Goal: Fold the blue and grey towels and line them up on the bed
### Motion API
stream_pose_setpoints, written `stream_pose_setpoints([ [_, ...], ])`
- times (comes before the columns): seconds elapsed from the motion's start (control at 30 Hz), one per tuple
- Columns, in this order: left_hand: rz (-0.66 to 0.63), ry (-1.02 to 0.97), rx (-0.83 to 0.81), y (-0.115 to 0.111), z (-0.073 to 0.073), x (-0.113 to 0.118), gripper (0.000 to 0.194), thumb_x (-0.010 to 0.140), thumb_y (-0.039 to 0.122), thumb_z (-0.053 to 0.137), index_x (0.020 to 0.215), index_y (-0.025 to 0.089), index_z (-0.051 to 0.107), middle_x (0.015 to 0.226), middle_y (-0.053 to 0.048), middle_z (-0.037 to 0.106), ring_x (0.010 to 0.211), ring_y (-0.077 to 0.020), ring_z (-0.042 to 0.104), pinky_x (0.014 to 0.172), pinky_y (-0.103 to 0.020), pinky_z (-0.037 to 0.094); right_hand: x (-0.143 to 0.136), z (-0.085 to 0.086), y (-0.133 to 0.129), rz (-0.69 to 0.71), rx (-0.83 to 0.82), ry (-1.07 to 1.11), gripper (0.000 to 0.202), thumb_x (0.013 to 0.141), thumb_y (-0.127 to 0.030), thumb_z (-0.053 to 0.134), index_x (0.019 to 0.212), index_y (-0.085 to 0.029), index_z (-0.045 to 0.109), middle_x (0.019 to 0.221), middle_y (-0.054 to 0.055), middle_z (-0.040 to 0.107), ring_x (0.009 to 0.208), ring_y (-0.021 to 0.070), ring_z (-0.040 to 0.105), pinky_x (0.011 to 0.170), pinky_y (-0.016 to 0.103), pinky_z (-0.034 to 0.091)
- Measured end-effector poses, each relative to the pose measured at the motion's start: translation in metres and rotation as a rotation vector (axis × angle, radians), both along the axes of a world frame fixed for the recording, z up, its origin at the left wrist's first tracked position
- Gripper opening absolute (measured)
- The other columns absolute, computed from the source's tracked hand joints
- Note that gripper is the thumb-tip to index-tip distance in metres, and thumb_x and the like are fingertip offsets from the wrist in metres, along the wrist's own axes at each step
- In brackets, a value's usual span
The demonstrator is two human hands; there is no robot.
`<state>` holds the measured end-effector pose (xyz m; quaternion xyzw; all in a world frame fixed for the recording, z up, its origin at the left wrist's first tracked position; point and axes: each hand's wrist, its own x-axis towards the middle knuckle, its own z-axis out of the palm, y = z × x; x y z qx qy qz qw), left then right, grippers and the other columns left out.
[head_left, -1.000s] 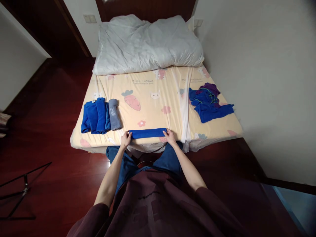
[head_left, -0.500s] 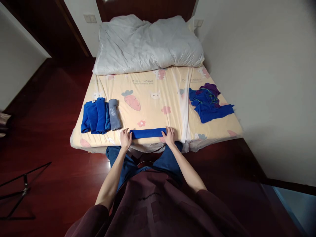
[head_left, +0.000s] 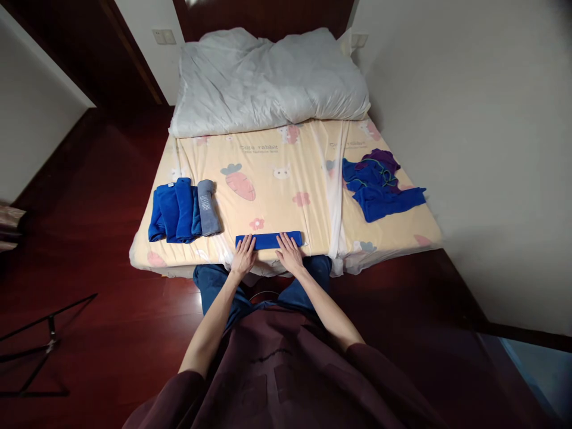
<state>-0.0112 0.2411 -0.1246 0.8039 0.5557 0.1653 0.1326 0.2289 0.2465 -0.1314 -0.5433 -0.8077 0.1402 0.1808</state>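
A blue cloth folded into a long narrow strip [head_left: 267, 241] lies near the front edge of the bed. My left hand [head_left: 244, 254] rests flat on its left part, fingers stretched out. Toward the strip's right end, my right hand [head_left: 289, 252] lies on it with the fingers spread. To the left are several folded blue cloths [head_left: 170, 211] side by side, with a rolled grey cloth [head_left: 208, 208] beside them. A loose heap of blue cloth [head_left: 379, 190] and purple cloth [head_left: 384, 162] lies on the right side of the bed.
A yellow patterned sheet [head_left: 277, 196] covers the bed, with a pale bulky quilt [head_left: 272, 83] at its far end. A wall stands close on the right. Black metal legs [head_left: 50, 342] stand on the floor at the lower left.
Both hands have moved inward from the strip's two ends. Their fingers, earlier pinching the ends, now lie flat on top of the cloth.
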Motion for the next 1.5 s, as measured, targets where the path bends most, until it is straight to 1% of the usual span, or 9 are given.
stream_pose_setpoints([
  [0.17, 0.104, -0.008, 0.014, -0.004, -0.006, -0.032, 0.064, 0.099, 0.033, 0.039, 0.159, 0.013, 0.030, 0.165, -0.014, 0.028, 0.155, -0.0271, 0.020, 0.126, -0.050, 0.014, 0.035, -0.009, -0.001, -0.118, 0.007, -0.010, 0.063, 0.101, -0.032, 0.040, 0.160, -0.014, 0.027, 0.166, 0.011, 0.027, 0.155, 0.0249, 0.021, 0.126, 0.051, 0.014],
  [0.37, 0.058, 0.027, 0.020, 0.007, -0.006, -0.044, 0.063, 0.091, 0.017, 0.042, 0.154, 0.013, 0.040, 0.160, -0.015, 0.037, 0.153, -0.0297, 0.026, 0.125, -0.053, 0.017, 0.043, -0.007, -0.002, -0.191, 0.017, -0.011, 0.064, 0.098, -0.029, 0.042, 0.158, -0.010, 0.031, 0.162, 0.017, 0.033, 0.154, 0.0299, 0.023, 0.124, 0.059, 0.013],
  [0.53, 0.009, 0.099, 0.080, 0.017, 0.004, -0.041, 0.059, 0.088, 0.008, 0.037, 0.145, 0.013, 0.053, 0.154, -0.018, 0.047, 0.148, -0.0314, 0.036, 0.123, -0.056, 0.023, -0.001, 0.006, -0.004, -0.117, 0.078, -0.018, 0.073, 0.086, -0.018, 0.053, 0.156, -0.009, 0.033, 0.163, 0.017, 0.032, 0.154, 0.0311, 0.022, 0.125, 0.057, 0.014],
  [0.83, -0.001, 0.073, 0.220, 0.001, 0.028, -0.039, 0.052, 0.089, 0.013, 0.046, 0.139, 0.020, 0.056, 0.127, -0.014, 0.066, 0.124, -0.0292, 0.058, 0.115, -0.051, 0.037, -0.111, 0.033, 0.002, 0.104, 0.072, 0.025, 0.062, 0.085, -0.014, 0.059, 0.146, -0.019, 0.052, 0.145, 0.014, 0.058, 0.135, 0.0308, 0.052, 0.111, 0.051, 0.041],
  [1.07, 0.140, -0.409, 0.241, -0.005, 0.065, -0.034, 0.052, 0.095, 0.026, 0.053, 0.145, 0.020, 0.045, 0.132, -0.016, 0.060, 0.123, -0.0267, 0.057, 0.103, -0.045, 0.048, -0.093, 0.083, 0.020, 0.100, 0.146, 0.142, 0.039, 0.087, -0.016, 0.060, 0.124, -0.022, 0.068, 0.113, 0.011, 0.074, 0.110, 0.0303, 0.064, 0.096, 0.046, 0.048],
  [1.17, 0.242, -0.623, 0.157, 0.004, 0.071, -0.035, 0.077, 0.086, 0.040, 0.070, 0.151, 0.021, 0.035, 0.144, -0.018, 0.051, 0.121, -0.0269, 0.057, 0.092, -0.040, 0.054, -0.078, 0.112, 0.034, 0.059, 0.128, 0.274, 0.029, 0.090, -0.026, 0.061, 0.118, -0.024, 0.071, 0.107, 0.010, 0.074, 0.103, 0.0280, 0.066, 0.094, 0.042, 0.051],
  [1.23, 0.212, -0.679, 0.023, 0.013, 0.071, -0.035, 0.091, 0.077, 0.044, 0.078, 0.153, 0.022, 0.033, 0.146, -0.019, 0.050, 0.112, -0.0256, 0.061, 0.081, -0.037, 0.057, -0.073, 0.131, 0.047, 0.038, 0.095, 0.373, 0.025, 0.091, -0.034, 0.063, 0.111, -0.024, 0.073, 0.103, 0.009, 0.074, 0.098, 0.0265, 0.067, 0.090, 0.039, 0.053],
  [1.37, 0.096, -0.686, -0.127, 0.034, 0.069, -0.029, 0.095, 0.069, 0.049, 0.083, 0.149, 0.020, 0.041, 0.141, -0.018, 0.055, 0.093, -0.0209, 0.065, 0.075, -0.036, 0.057, -0.073, 0.167, 0.066, 0.060, 0.032, 0.516, 0.025, 0.087, -0.040, 0.068, 0.103, -0.022, 0.072, 0.098, 0.007, 0.075, 0.090, 0.0241, 0.069, 0.083, 0.035, 0.054],
  [1.5, 0.130, -0.666, -0.154, 0.052, 0.075, -0.020, 0.072, 0.068, 0.051, 0.083, 0.126, 0.014, 0.061, 0.115, -0.013, 0.071, 0.084, -0.0214, 0.066, 0.078, -0.036, 0.056, -0.083, 0.197, 0.074, 0.168, -0.011, 0.618, 0.026, 0.086, -0.041, 0.068, 0.101, -0.020, 0.072, 0.094, 0.005, 0.075, 0.084, 0.0210, 0.068, 0.081, 0.032, 0.054],
])
